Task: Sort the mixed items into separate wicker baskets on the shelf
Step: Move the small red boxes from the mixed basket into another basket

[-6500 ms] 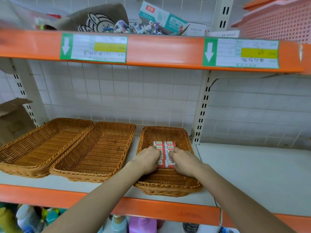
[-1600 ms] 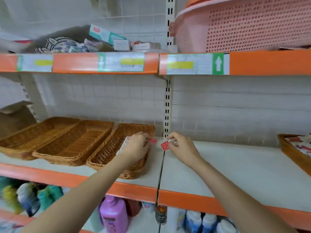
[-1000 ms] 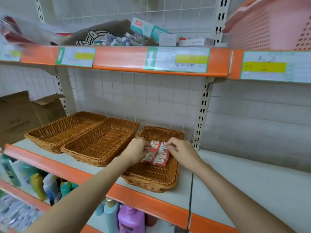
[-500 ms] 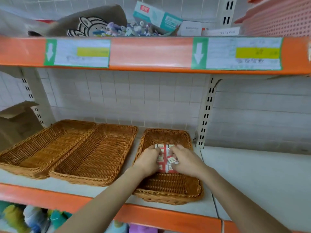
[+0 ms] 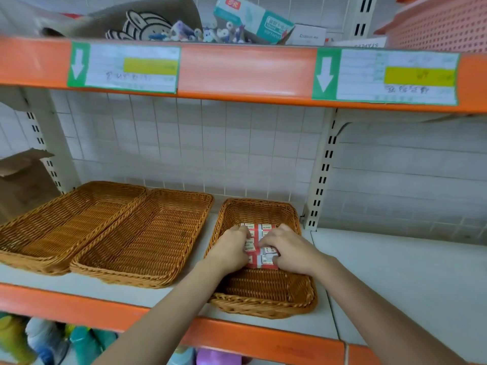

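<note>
Small red-and-white boxes (image 5: 259, 242) lay flat in a tight block of two columns inside the right wicker basket (image 5: 259, 302), the block's long axis running front to back. Left hand (image 5: 231, 250) and right hand (image 5: 287, 251), fingers curled, pressed on the block. Middle basket (image 5: 147, 239) and left basket (image 5: 67, 223) held nothing visible.

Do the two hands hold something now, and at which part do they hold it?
Both hands are on the small red-and-white boxes in the right wicker basket: left hand at their left side, right hand at their right. A real grip cannot be told.
</note>
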{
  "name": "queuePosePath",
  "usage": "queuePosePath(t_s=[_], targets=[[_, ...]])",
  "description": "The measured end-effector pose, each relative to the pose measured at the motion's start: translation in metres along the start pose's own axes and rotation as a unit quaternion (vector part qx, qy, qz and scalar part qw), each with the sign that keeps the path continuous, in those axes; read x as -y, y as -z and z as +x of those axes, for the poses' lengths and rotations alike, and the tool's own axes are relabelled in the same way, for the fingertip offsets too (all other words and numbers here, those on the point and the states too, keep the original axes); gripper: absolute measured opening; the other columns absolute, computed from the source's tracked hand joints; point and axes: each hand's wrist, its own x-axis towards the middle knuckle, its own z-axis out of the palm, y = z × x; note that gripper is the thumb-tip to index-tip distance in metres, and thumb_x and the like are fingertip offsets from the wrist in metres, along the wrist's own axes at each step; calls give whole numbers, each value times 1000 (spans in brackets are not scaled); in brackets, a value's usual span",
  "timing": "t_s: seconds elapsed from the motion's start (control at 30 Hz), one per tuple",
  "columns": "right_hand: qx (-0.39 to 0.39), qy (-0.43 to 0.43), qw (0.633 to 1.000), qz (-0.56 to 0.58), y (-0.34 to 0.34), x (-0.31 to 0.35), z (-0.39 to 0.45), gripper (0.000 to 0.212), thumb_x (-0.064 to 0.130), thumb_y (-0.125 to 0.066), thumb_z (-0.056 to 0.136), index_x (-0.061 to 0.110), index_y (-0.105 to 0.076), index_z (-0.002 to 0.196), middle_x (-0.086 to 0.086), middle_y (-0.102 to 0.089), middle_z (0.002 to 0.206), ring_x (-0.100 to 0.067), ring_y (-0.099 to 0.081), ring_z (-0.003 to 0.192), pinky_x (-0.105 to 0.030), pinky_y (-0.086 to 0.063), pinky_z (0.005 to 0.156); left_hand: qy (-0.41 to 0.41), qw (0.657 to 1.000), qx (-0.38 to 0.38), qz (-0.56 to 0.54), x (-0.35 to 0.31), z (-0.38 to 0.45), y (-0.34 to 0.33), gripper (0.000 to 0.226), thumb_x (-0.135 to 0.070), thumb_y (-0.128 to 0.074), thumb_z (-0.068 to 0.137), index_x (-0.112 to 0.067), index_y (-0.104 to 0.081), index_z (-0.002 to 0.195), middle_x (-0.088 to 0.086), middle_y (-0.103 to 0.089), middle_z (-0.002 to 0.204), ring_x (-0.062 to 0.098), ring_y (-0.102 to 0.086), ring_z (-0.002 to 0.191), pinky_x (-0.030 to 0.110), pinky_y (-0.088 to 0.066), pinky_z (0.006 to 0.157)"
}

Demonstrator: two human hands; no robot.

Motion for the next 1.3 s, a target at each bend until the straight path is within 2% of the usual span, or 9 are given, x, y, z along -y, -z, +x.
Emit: queuePosePath(t_s=[0.17,0.27,0.37,0.53,0.67,0.87,1.0,1.13,1.3], targets=[[39,-9,997,-72,9,-3,0,54,42,-58,91,24,-47,141,-2,-43,128,-18,-30,120,-33,-35,99,-8,1000,-7,19,0,0,-1,37,-9,-59,89,-10,-55,125,6,-52,127,22,-51,117,30,-46,98],[63,2,995,-77,10,-2,-1,55,27,-57,91,21,-43,144,-2,-41,138,-19,-30,122,-35,-34,105,-23,998,-13,50,0,0,-1,39,-8,-58,89,-11,-54,128,5,-53,129,21,-46,119,31,-44,100],[47,5,996,-74,10,-2,-2,48,14,-56,92,20,-49,139,-1,-49,130,-18,-33,117,-32,-38,97,-42,996,-4,82,-1,-2,2,41,-8,-56,90,-12,-53,131,6,-51,133,21,-42,123,30,-40,102],[38,10,996,-74,17,4,-8,36,32,-59,92,16,-57,124,-1,-54,119,-18,-44,111,-30,-41,86,-72,991,13,109,0,-9,15,31,-13,-57,90,-10,-61,121,5,-52,127,21,-42,118,32,-40,101],[65,18,994,-83,15,16,-14,24,32,-60,90,17,-57,109,-2,-57,112,-19,-55,97,-33,-49,80,-94,988,52,114,2,-20,19,28,-10,-57,88,-9,-63,116,5,-53,125,21,-43,121,31,-40,102],[75,17,992,-101,13,26,-18,31,26,-60,92,14,-51,118,-5,-54,118,-22,-55,101,-30,-45,74,-114,984,87,109,0,-25,17,28,-6,-57,85,-5,-61,112,9,-54,118,22,-49,113,30,-45,95],[65,8,994,-88,9,27,-20,31,26,-60,92,14,-50,118,-4,-52,115,-17,-50,92,-28,-42,72,-112,983,95,112,2,-25,14,25,-5,-57,85,-5,-60,110,9,-53,118,23,-50,111,28,-46,92],[66,-2,994,-91,4,29,-21,32,26,-59,93,14,-49,121,-3,-50,116,-15,-48,90,-28,-42,72,-109,983,99,109,2,-23,11,31,-8,-59,87,-8,-56,118,9,-50,123,23,-49,115,31,-47,96],[66,-7,993,-100,3,31,-23,34,26,-57,94,14,-48,124,-4,-50,120,-20,-54,100,-30,-46,77,-112,980,103,124,2,-23,10,36,-13,-60,89,-8,-52,124,9,-48,125,23,-47,116,29,-45,97]])
